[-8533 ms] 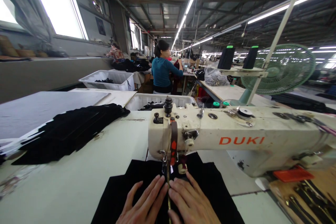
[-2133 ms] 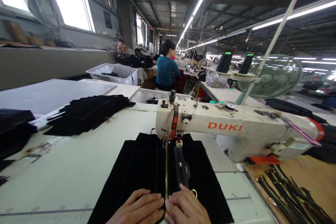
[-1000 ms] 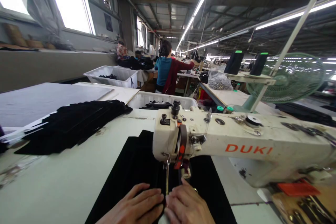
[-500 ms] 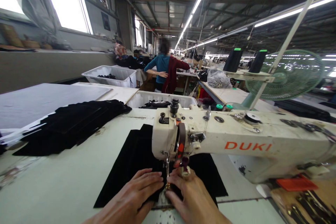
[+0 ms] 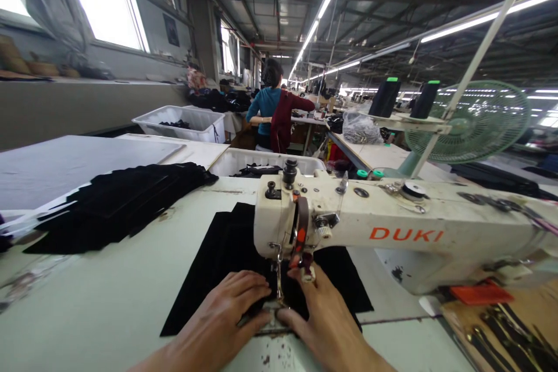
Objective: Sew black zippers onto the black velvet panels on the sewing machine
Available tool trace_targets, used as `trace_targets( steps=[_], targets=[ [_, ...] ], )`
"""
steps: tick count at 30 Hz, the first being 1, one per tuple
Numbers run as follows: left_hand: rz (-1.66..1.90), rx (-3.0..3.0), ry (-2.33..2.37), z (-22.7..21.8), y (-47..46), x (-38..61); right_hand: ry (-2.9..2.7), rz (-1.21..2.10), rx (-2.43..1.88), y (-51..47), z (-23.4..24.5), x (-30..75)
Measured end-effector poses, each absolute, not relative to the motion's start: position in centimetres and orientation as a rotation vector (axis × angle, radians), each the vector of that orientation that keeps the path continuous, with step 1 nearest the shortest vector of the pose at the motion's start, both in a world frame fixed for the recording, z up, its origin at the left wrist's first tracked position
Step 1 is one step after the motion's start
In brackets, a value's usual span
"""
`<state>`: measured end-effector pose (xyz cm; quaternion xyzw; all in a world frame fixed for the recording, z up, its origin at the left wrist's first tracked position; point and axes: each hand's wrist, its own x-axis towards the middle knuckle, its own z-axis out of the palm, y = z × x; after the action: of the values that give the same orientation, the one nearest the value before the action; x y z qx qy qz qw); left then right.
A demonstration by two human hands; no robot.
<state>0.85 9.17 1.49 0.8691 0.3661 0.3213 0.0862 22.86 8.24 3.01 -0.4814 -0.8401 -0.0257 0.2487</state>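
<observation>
Black fabric pieces (image 5: 204, 267) lie under the needle end of a white sewing machine (image 5: 349, 215). My left hand (image 5: 229, 308) rests on the fabric left of the presser foot (image 5: 279, 293), fingers stretched out and thumb pointing at the metal needle plate (image 5: 274, 321). On the other side, my right hand (image 5: 325, 314) lies over the fabric, index finger and thumb spread apart; the index fingertip reaches behind the machine's lower parts. The needle tip is too small to make out. Part of the fabric is hidden by the machine head and both hands.
A fanned stack of black fabric pieces (image 5: 117, 203) lies on the table at left. White bins (image 5: 178, 119) stand beyond it. Thread cones (image 5: 386, 97) and a green fan (image 5: 468, 122) are at right, with metal tools (image 5: 510, 331) near the front. A co-worker (image 5: 272, 107) sits ahead.
My right index finger has moved forward, away from the presser foot, widening its gap to the thumb. My left thumb has come out toward the needle plate. The co-worker's left arm has shifted.
</observation>
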Motion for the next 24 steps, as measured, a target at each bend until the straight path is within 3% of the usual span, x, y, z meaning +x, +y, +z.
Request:
trace_targets(
  steps=[5,10,15,24],
  targets=[
    [1.003,2.567,1.017,2.0,9.7,2.3,-2.274,-0.511,-1.053,6.5,2.5,21.6],
    [1.042,2.388,1.132,1.6,10.5,2.4,-2.270,-0.550,-0.821,5.5,2.2,22.2],
    [1.021,2.346,1.087,1.8,10.5,2.0,-2.241,-0.456,-1.340,5.9,2.8,25.5],
    [1.087,2.583,0.917,1.2,10.5,1.8,-1.888,0.165,-1.601,7.8,1.5,20.4]
  ],
)
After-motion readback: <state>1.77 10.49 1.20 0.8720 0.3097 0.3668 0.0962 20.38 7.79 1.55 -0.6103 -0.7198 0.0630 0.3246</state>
